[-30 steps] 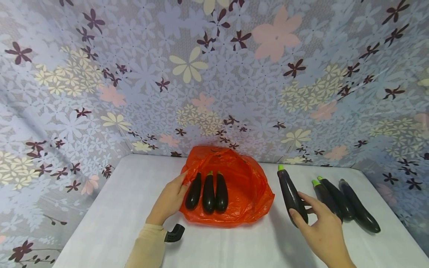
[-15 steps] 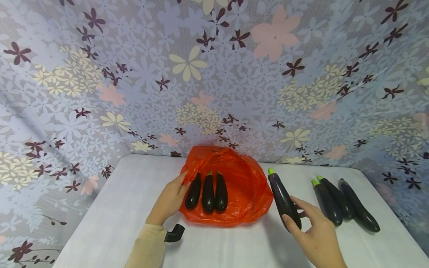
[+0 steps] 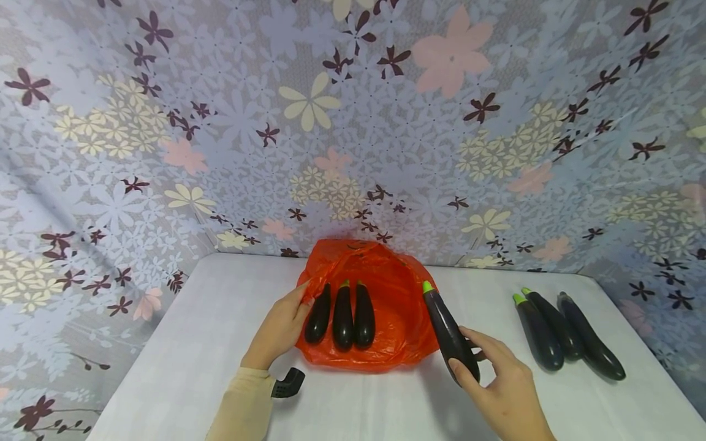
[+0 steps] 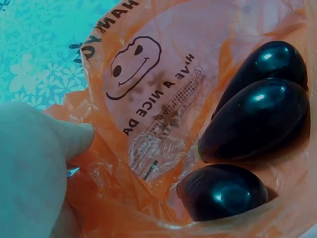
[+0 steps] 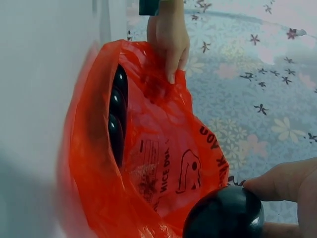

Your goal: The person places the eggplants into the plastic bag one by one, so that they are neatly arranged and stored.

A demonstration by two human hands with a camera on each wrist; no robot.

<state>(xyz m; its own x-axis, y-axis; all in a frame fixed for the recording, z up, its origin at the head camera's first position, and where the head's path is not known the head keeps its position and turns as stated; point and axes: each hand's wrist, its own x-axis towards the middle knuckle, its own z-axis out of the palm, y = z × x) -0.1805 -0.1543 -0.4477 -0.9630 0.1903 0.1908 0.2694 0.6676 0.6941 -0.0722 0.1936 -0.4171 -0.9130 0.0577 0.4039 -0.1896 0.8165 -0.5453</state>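
Observation:
A red plastic bag [image 3: 394,324] lies with its mouth spread on the white table, and three eggplants [image 3: 343,318] rest side by side inside it. At the bag's left edge my left hand [image 3: 280,327] pinches the plastic between thumb and fingers; the left wrist view shows the thumb on the crumpled rim [image 4: 106,163]. My right hand [image 3: 499,383] grips another eggplant [image 3: 449,331] by its lower end, held above the table with the green stem tilted up and left, in front of the bag's right side. In the right wrist view this eggplant [image 5: 225,215] covers part of the bag's edge.
Three more eggplants [image 3: 568,337] lie close together on the right of the white table [image 3: 220,306]. Behind the table rises a flower-patterned cloth [image 3: 386,153]. A black strap piece [image 3: 288,384] sticks out from the left wrist.
My right hand has moved left with its eggplant, from beside the bag until the stem end overlaps the bag's right side. The left hand has stayed at the bag's edge.

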